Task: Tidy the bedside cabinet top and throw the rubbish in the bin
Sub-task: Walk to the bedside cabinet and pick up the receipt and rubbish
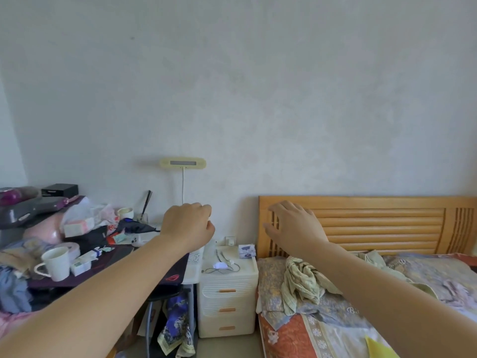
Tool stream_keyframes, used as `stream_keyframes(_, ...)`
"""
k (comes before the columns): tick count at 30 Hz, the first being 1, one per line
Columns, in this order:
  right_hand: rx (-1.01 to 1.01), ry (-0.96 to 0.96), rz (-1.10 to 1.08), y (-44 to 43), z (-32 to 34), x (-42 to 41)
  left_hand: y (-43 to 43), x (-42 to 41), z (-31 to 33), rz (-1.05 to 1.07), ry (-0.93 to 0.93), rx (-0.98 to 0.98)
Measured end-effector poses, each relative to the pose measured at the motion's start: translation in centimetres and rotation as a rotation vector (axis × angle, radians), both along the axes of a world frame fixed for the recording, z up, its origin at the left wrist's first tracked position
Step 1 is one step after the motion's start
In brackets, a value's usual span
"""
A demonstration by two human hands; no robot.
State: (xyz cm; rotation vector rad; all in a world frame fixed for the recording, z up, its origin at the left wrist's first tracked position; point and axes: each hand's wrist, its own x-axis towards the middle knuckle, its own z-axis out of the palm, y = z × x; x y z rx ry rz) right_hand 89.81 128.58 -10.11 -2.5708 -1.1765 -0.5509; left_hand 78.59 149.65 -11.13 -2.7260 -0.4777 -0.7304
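Observation:
A cream bedside cabinet [227, 301] with three drawers stands between a desk and the bed. On its top lie a small purple-and-white box [247, 251], a white oval object [220, 265] with a thin cable [233, 267], and a small white piece [231, 240] at the back. My left hand [189, 223] is raised in front of the wall above the cabinet's left side, fingers curled shut, nothing visible in it. My right hand [293, 226] hovers before the headboard, fingers spread, holding nothing. No bin is in view.
A cluttered desk [178, 276] on the left carries a white mug [55, 263], boxes, bags and clothes. A wooden headboard [374, 223] and a bed with rumpled cloth [302, 282] fill the right. A yellow wall lamp [182, 163] hangs above.

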Motion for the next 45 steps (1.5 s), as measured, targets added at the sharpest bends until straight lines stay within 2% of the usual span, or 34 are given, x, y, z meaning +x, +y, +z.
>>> stream_keyframes(14,-0.062,-0.012,0.059,11.5,-0.2,26.8,11.5,26.4,-0.7,0.037,-0.011,-0.020)
stream_keyframes(23,-0.075,0.042,0.079,19.6,-2.8,39.7,19.1,37.8,-4.8,0.094,0.036,-0.074)
stream_keyframes(28,-0.093,0.111,0.088,24.8,-7.2,45.5,24.1,43.9,-8.9,0.095,0.084,-0.109)
stream_keyframes(35,-0.210,0.208,0.113,32.9,-15.6,52.8,31.8,51.7,-16.9,0.067,0.252,-0.159)
stream_keyframes(45,-0.395,0.383,0.161,38.9,-33.5,58.2,38.3,57.5,-33.1,0.055,0.531,-0.333)
